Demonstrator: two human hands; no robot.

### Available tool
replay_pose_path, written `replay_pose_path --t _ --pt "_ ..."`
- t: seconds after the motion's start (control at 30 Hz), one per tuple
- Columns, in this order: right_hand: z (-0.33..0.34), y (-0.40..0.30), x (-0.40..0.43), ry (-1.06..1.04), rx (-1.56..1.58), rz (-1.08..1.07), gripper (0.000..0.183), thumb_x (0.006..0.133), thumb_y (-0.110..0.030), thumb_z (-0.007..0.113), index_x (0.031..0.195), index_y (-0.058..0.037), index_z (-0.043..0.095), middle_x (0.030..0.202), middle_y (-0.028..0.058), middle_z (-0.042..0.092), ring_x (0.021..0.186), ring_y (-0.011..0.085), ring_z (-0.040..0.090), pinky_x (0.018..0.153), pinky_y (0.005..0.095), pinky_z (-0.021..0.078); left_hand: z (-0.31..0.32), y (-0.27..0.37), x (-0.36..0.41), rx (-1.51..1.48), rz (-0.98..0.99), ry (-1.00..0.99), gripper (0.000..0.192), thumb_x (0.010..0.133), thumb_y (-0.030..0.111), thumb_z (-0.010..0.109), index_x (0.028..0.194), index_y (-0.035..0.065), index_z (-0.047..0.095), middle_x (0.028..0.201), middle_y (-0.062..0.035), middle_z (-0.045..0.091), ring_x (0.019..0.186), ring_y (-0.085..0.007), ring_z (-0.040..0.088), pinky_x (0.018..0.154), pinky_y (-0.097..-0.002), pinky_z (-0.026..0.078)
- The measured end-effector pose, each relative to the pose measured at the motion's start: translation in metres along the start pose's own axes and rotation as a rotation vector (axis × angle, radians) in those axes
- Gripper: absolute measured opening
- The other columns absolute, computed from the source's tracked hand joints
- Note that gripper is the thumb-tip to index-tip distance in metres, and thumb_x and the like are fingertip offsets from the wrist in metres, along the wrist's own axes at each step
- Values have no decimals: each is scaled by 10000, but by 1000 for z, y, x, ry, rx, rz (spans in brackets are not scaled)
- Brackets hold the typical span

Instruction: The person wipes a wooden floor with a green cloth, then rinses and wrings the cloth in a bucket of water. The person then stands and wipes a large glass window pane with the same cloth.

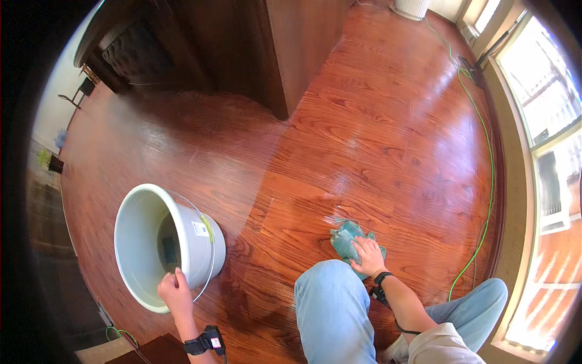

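My right hand (367, 255) presses a crumpled teal-green cloth (345, 239) onto the wood-grain floor, just beyond my knee. Its fingers lie spread over the cloth. A wet-looking shine marks the boards by the cloth's far edge. To my left, a pale plastic bucket (207, 243) leans toward me in the view, its wire handle (212, 264) hanging down the right side. My left hand (175, 291) is closed at the near part of the bucket's rim, hiding that stretch of it. Dark liquid seems to stand in the bottom, with a squarish reflection.
A dark wooden furniture piece (236, 50) has its corner on the floor ahead. Along the window wall (518, 136) on the right runs a green cable (490, 182). A white ribbed container (410, 8) stands at the far end. A potted plant (55, 164) sits far left.
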State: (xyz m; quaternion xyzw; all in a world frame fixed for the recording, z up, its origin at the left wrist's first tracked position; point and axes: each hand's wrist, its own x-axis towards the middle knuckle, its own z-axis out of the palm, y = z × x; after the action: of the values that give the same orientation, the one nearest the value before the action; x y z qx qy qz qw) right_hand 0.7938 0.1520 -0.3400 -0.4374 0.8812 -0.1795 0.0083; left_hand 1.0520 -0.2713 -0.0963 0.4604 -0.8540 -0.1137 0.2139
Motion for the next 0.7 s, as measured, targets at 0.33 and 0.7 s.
replay_pose_path --t 0.33,0.7 --pt "-11 -15 15 -256 -77 83 549 811 -203 615 1325 -54 494 1320 163 528 1224 340 493 1007 482 414 -3 2 -3 -153 83 38 374 869 175 640 584 -34 519 614 -213 497 635 -405 540 669 -454 449" --pt "-24 -23 80 -592 -212 211 541 730 -34 670 1241 -39 492 1192 266 567 1126 426 568 938 485 489 -42 -93 15 130 -636 255 821 818 262 702 1485 3 300 1466 -307 324 1332 -463 382 1099 -532 349"
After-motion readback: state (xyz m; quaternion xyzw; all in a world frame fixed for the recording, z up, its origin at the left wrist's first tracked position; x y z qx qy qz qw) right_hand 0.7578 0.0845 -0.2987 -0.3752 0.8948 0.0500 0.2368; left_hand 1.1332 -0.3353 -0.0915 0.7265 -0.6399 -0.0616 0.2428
